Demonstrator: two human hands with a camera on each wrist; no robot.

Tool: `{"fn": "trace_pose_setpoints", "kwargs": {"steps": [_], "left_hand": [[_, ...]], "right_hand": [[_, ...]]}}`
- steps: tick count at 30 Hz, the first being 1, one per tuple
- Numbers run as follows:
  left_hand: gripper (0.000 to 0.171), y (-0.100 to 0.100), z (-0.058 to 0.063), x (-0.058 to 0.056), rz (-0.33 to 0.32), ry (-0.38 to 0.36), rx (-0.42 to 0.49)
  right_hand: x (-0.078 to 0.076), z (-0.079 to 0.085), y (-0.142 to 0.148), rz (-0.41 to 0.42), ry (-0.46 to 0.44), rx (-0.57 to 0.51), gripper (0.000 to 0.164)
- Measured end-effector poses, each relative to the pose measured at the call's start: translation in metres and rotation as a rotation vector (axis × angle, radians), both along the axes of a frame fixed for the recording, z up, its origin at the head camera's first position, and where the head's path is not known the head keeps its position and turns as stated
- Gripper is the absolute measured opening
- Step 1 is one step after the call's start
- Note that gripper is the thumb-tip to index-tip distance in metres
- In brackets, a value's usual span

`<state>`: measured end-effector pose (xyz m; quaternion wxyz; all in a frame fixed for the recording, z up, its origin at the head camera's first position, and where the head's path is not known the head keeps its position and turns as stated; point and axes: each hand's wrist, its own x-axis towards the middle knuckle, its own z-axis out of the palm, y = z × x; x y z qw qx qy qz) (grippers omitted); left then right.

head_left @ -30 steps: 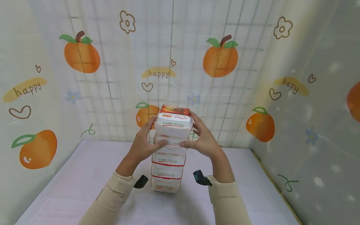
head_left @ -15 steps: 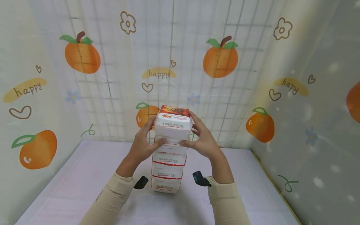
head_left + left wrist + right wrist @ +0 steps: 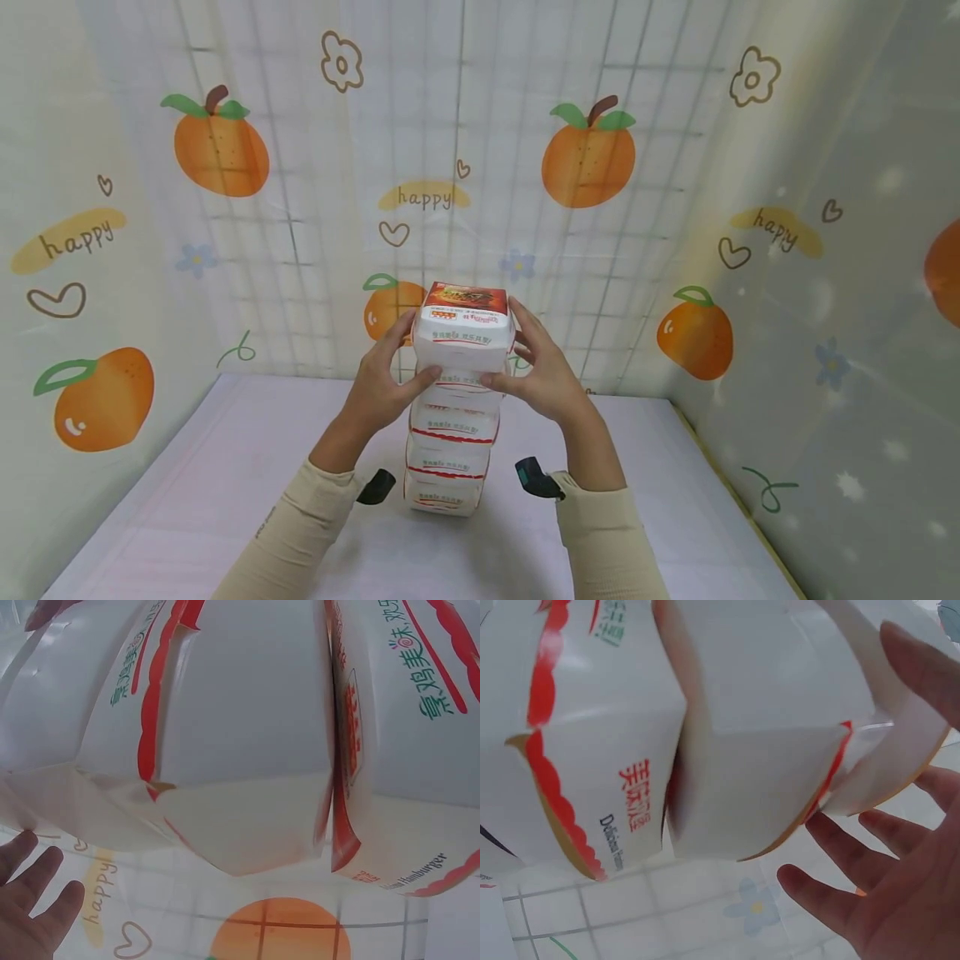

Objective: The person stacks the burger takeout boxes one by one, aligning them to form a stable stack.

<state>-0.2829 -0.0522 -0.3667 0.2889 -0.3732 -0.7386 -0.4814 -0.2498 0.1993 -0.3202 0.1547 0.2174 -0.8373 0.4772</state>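
Observation:
A tall stack of white paper burger boxes (image 3: 447, 457) with red trim stands on the table, leaning slightly right towards its upper end. The top burger box (image 3: 463, 337) has a red lid with a burger picture. My left hand (image 3: 381, 385) holds the stack's upper left side, thumb on the front of the second box and fingers along the top box's side. On the opposite side, my right hand (image 3: 550, 379) grips the upper boxes in the same way. Both wrist views show spread fingers at the box sides; the far fingertips are partly hidden in the head view.
The table (image 3: 277, 442) has a pale cover, with a yellowish edge (image 3: 738, 500) on the right. A curtain (image 3: 315, 125) printed with oranges surrounds it at the back and sides. Dark wrist cameras (image 3: 377, 486) sit at both cuffs beside the stack's lower part.
The upper boxes have shifted very slightly to the right between my hands. My left thumb has slid a little left on the second box; otherwise both hands stay in place.

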Motion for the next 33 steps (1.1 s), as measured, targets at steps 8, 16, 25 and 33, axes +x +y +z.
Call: {"fn": "trace_pose_setpoints", "kwargs": {"steps": [8,16,25,33], "left_hand": [[0.081,0.002,0.004,-0.001,0.012,0.013,-0.010],[0.080,0.003,0.002,-0.003,-0.010,0.004,-0.009],[0.082,0.002,0.002,-0.003,0.003,0.012,-0.010],[0.081,0.003,0.002,-0.001,0.008,-0.022,-0.009]], "right_hand": [[-0.002,0.001,0.002,0.015,0.008,-0.003,0.105],[0.015,0.015,-0.005,0.029,-0.014,-0.012,0.101],[0.031,0.026,-0.010,0.003,-0.069,-0.023,0.104],[0.012,0.009,-0.001,-0.006,-0.082,-0.042,0.112]]}}
